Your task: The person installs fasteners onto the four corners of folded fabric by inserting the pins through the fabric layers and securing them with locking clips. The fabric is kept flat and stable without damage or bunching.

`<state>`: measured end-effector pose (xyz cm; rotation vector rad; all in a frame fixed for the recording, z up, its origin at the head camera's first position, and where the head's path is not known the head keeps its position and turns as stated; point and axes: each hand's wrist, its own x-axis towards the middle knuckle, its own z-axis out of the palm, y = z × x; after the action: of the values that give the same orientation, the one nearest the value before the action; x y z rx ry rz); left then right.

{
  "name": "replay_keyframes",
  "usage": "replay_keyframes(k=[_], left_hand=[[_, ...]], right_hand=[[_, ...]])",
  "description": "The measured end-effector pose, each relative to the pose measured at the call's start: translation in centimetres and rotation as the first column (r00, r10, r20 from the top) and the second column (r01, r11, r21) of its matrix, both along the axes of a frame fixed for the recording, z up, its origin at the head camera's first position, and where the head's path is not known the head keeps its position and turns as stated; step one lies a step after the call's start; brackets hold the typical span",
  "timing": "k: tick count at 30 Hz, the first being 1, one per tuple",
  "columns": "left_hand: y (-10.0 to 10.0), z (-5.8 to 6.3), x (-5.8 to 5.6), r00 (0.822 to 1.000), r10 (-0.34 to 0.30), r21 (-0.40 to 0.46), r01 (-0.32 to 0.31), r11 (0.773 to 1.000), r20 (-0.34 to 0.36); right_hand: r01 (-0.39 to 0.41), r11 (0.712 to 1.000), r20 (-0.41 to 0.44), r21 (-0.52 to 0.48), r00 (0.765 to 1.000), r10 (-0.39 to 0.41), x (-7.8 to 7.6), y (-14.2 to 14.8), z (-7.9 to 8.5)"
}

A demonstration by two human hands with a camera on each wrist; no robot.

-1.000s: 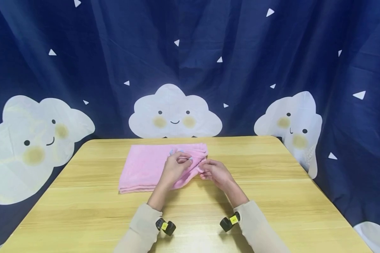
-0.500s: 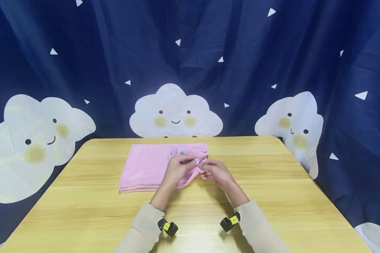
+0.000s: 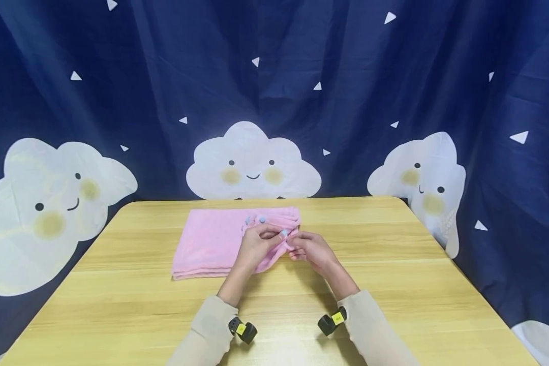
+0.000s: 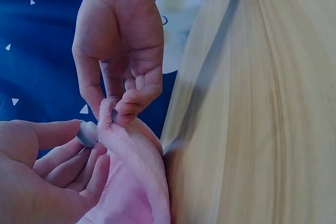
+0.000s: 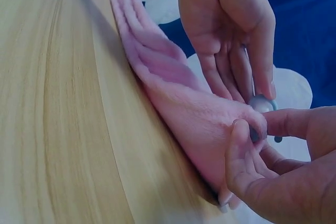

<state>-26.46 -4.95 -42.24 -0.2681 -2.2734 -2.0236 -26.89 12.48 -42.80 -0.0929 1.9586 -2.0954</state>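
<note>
A folded pink fleece cloth (image 3: 210, 239) lies on the table, its right end bunched up. My left hand (image 3: 254, 246) pinches a small round pale-blue button-like piece (image 4: 87, 134) between thumb and finger, close beside the cloth's raised edge. My right hand (image 3: 315, 251) pinches that edge (image 5: 244, 116). A grey-blue bit (image 5: 255, 134) shows at the edge between the right hand's fingers; its shape is mostly hidden. Beyond the left hand, another round blue piece (image 3: 262, 219) sits on the cloth.
The wooden table (image 3: 393, 284) carries the cloth towards its far side. Behind the table hangs a dark blue curtain (image 3: 347, 117) printed with white clouds. Each wrist wears a black camera (image 3: 246, 331) over a beige sleeve (image 3: 206, 325).
My left hand has shifted slightly right, bringing the round piece closer to the right hand's fingers. The blue piece behind it shows more fully. The right hand stays nearly still.
</note>
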Motion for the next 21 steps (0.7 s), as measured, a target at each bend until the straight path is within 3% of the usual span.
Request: replay_keyframes(k=[4, 10, 16, 21], left_hand=[[0.07, 0.14, 0.16, 0.999, -0.007, -0.008, 0.006, 1.000, -0.033], [0.20, 0.07, 0.28, 0.994, -0.019, -0.104, 0.008, 0.995, -0.109], [0.38, 0.23, 0.51, 0.994, -0.017, -0.159, 0.000, 0.987, -0.106], [0.54, 0.24, 0.59, 0.997, -0.026, -0.156, 0.014, 0.988, -0.076]], right_hand=[[-0.013, 1.000, 0.002, -0.003, 1.000, 0.013, 0.03, 0.05, 0.12], [-0.029, 0.999, 0.008, 0.024, 1.000, 0.029, -0.04, 0.02, 0.19], [-0.030, 0.998, -0.004, 0.062, 1.000, 0.031, 0.09, -0.13, 0.40], [-0.025, 0.995, -0.017, 0.096, 0.999, 0.027, 0.20, -0.12, 0.45]])
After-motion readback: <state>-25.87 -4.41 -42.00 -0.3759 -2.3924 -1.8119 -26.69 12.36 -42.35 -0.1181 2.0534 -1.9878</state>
